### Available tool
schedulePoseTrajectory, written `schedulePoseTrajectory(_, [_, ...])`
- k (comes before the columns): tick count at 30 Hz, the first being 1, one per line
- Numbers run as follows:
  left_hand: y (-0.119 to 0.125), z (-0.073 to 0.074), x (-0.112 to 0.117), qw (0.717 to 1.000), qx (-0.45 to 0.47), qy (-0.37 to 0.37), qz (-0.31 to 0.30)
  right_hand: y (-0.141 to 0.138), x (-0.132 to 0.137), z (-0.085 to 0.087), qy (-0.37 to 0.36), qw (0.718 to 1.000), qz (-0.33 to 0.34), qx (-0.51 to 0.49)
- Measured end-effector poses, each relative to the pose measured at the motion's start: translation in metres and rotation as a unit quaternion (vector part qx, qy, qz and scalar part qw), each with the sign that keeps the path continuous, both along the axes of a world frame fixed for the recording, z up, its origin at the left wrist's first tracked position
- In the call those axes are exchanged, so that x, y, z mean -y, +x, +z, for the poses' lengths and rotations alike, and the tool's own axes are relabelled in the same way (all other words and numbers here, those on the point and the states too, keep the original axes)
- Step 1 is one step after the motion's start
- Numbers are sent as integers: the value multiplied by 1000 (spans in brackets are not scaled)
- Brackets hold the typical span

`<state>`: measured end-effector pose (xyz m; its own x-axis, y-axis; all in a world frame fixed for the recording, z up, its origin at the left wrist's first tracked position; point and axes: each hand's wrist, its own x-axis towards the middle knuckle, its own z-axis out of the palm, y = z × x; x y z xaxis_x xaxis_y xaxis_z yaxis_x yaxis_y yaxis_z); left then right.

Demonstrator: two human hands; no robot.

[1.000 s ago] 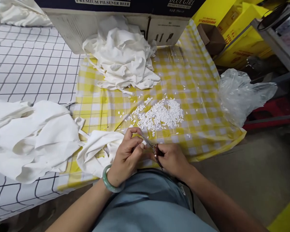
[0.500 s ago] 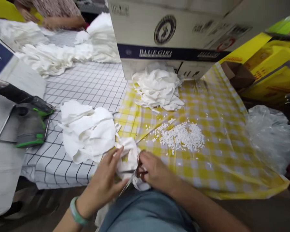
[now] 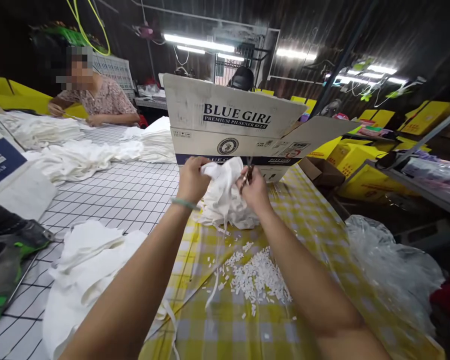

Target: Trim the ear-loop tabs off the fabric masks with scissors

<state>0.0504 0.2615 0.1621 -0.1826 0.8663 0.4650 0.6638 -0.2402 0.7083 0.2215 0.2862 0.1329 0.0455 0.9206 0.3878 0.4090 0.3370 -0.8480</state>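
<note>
My left hand [image 3: 193,181] is closed on one edge of a white cloth piece [image 3: 225,176], lifted in front of the cardboard box. My right hand [image 3: 256,192] has small scissors [image 3: 247,178] in its grip, blades pointing up, and its fingertips are at the other side of the cloth. Directly below lies a heap of white cloth pieces [image 3: 228,212], with a thin strap trailing from it over the yellow checked cover. Small white snippets [image 3: 260,275] are scattered nearer to me. Another white cloth stack [image 3: 86,270] lies left of my left forearm, partly hidden by it.
A large open carton [image 3: 240,120] stands behind the heap. Across the grid-patterned table [image 3: 135,185], a person [image 3: 105,100] sits by more white cloth [image 3: 78,160]. A grey-green tool [image 3: 7,260] is at left, clear plastic bags [image 3: 390,265] at right.
Both hands have moved forward from my lap to the heap by the carton, bringing the cloth piece and scissors along. The camera view has tilted up, showing the room and lights.
</note>
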Motion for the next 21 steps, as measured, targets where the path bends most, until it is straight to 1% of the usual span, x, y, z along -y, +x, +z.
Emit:
schedulePoseTrajectory(1, [5,-3,-20,1000,-12,-9,-8,4,-22,0,-3,1000,-18,13])
schedulePoseTrajectory(2, [8,-12,-31,999,-24,-19,-19,9,-38,-3,-5,999,-37,25])
schedulePoseTrajectory(3, [10,-26,-32,998,-36,-30,-34,14,-48,-8,-6,998,-52,36])
schedulePoseTrajectory(4, [11,-45,-24,997,-47,-42,-51,19,-52,-15,-7,997,-64,44])
schedulePoseTrajectory(5, [10,-66,-8,995,-55,-52,-70,23,-51,-24,-8,996,-73,47])
schedulePoseTrajectory(6, [9,-87,14,992,-62,-61,-92,24,-46,-34,-5,996,-75,52])
schedulePoseTrajectory(8, [7,-125,70,986,-65,-77,-132,20,-28,-56,6,996,-53,68])
schedulePoseTrajectory(9, [5,-140,98,984,-62,-84,-142,13,-16,-67,10,996,-32,78])
schedulePoseTrajectory(10, [2,-151,124,984,-58,-89,-143,3,-3,-77,7,996,3,90])
schedulePoseTrajectory(12, [-8,-163,166,987,-45,-95,-119,-26,25,-97,-28,987,111,113])
schedulePoseTrajectory(13, [-16,-166,182,990,-33,-99,-97,-42,40,-105,-62,974,178,126])
schedulePoseTrajectory(14, [-26,-167,194,992,-19,-103,-74,-59,54,-112,-96,956,239,141])
schedulePoseTrajectory(16, [-47,-167,213,994,8,-109,-28,-89,80,-122,-150,921,316,171])
schedulePoseTrajectory(17, [-59,-166,221,994,18,-111,-4,-100,92,-126,-166,910,333,183])
schedulePoseTrajectory(19, [-79,-165,235,990,42,-122,49,-112,114,-131,-186,898,344,201])
schedulePoseTrajectory(21, [-93,-165,246,974,117,-168,100,-113,136,-135,-186,891,343,234])
